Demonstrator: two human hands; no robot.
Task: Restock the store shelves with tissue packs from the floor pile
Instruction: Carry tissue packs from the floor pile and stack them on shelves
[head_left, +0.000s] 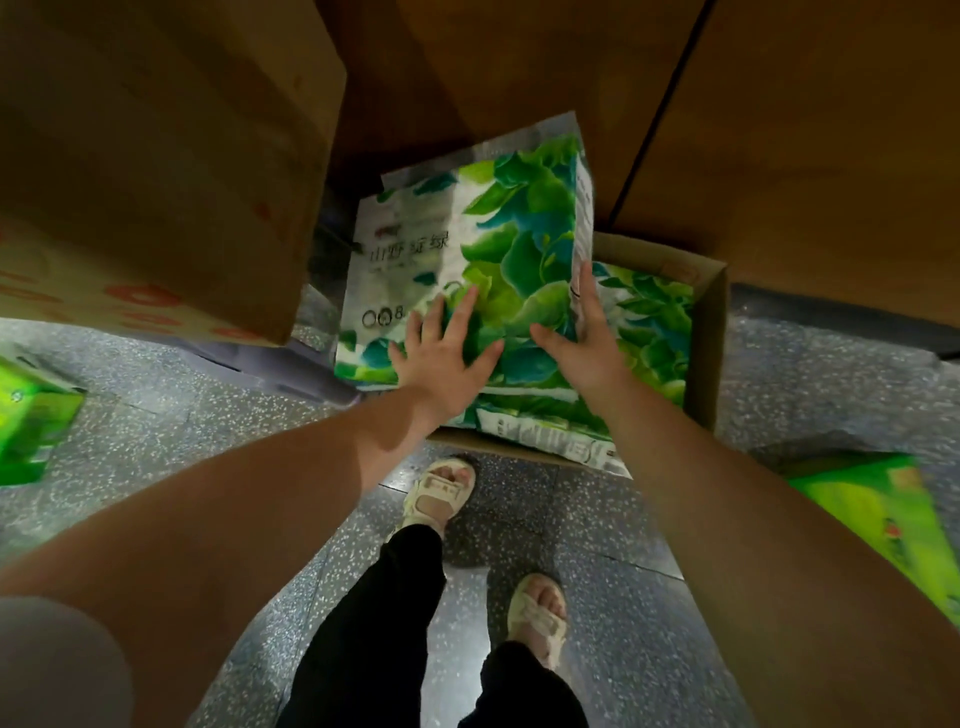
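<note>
A big tissue pack (467, 270) sits tilted w/ its wide face up toward the camera. Its wrap is white on the left w/ dark print, & green and blue leaves fill the right side. Its far top corner points up & right.

It rests on more packs (644, 322) of the same leaf print, which lie in an open brown box (711, 332) on the floor. A white pack edge w/ print pokes out at the box's near side.

One bright green pack (31, 421) lies on the floor far left, blurry. One more green pack (883, 525) lies on the floor at right.
</note>
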